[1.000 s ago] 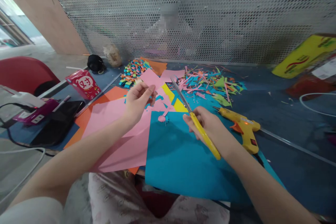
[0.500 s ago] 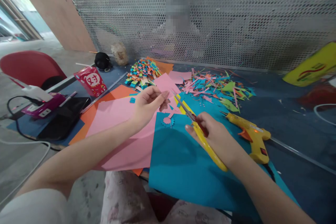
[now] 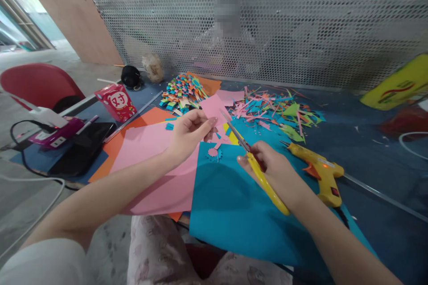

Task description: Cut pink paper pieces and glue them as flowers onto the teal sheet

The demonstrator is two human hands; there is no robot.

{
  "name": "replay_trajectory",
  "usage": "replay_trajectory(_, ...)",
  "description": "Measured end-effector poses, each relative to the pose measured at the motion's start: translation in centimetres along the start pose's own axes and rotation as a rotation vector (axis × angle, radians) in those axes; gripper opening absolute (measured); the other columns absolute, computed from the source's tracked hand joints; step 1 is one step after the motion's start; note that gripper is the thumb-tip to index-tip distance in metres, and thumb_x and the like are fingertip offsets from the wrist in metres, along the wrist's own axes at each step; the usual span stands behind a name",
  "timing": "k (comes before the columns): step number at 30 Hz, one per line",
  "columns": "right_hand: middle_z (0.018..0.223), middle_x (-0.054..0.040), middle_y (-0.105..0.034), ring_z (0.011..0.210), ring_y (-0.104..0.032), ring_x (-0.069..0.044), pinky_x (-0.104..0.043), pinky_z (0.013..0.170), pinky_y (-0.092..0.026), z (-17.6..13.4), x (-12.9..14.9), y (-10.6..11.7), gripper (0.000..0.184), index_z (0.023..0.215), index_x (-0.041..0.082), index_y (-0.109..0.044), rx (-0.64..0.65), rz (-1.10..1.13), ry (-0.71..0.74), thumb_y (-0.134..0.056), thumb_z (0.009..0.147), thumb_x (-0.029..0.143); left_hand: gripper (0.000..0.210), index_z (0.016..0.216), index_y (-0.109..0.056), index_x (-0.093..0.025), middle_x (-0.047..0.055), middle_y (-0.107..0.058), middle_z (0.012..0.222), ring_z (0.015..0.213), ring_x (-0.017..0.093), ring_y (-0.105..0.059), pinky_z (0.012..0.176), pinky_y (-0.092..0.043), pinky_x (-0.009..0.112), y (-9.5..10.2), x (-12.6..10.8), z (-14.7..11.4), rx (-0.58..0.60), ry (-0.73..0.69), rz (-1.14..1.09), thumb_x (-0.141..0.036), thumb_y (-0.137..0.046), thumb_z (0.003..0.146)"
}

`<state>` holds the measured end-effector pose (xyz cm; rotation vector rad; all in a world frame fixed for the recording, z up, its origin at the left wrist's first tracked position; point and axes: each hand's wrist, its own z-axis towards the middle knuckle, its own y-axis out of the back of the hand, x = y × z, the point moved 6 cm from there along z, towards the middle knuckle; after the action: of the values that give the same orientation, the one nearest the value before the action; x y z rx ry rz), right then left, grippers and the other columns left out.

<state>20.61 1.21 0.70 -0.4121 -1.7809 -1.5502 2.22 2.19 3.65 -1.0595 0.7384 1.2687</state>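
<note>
Between thumb and fingers my left hand (image 3: 194, 131) pinches a small piece of pink paper (image 3: 213, 106). My right hand (image 3: 272, 169) is wrapped round yellow-handled scissors (image 3: 264, 180), whose blades point up and left and reach the pink piece's right edge. Below the hands lie a large pink sheet (image 3: 160, 187) and a large blue sheet (image 3: 234, 205). At the blue sheet's top left corner sits a small round blue cutout with a pink centre (image 3: 213, 152).
A yellow glue gun (image 3: 317, 169) with a lit orange light lies at right. Behind are paper scraps (image 3: 267, 109) and a pile of folded colourful paper pieces (image 3: 183, 91). A red drink carton (image 3: 115, 101), a black phone (image 3: 82, 149) and a purple power strip (image 3: 56, 133) are at left.
The pink piece in my left hand has tilted and shifted slightly right. The scissors have moved very little and stay against its edge.
</note>
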Motion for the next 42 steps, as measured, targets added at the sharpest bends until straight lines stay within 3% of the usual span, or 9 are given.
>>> replay_trajectory(34,0.046,0.0068,-0.039,0.042,-0.035,-0.01,-0.023,0.042,-0.024,0.03,0.33,0.27,0.042,0.068,0.023,-0.041,-0.061,0.0,0.045,-0.055,0.071,0.063,0.031,0.061,-0.048,-0.016,-0.004,-0.058,0.049,0.042,0.005,-0.052,0.041,-0.041,0.018,0.18,0.14,-0.01,0.007,-0.007,0.021,-0.033,-0.072,0.071)
replay_trajectory(42,0.053,0.0044,-0.046,0.046,-0.039,-0.011,-0.024,0.044,-0.026,-0.02,-0.03,0.25,0.041,0.072,0.023,-0.041,-0.048,-0.07,0.054,-0.053,0.074,0.062,0.03,0.06,-0.049,-0.017,-0.004,-0.058,0.049,0.04,0.005,-0.049,0.041,-0.04,0.019,-0.06,0.21,-0.06,0.029,0.031,0.024,-0.032,-0.073,0.068)
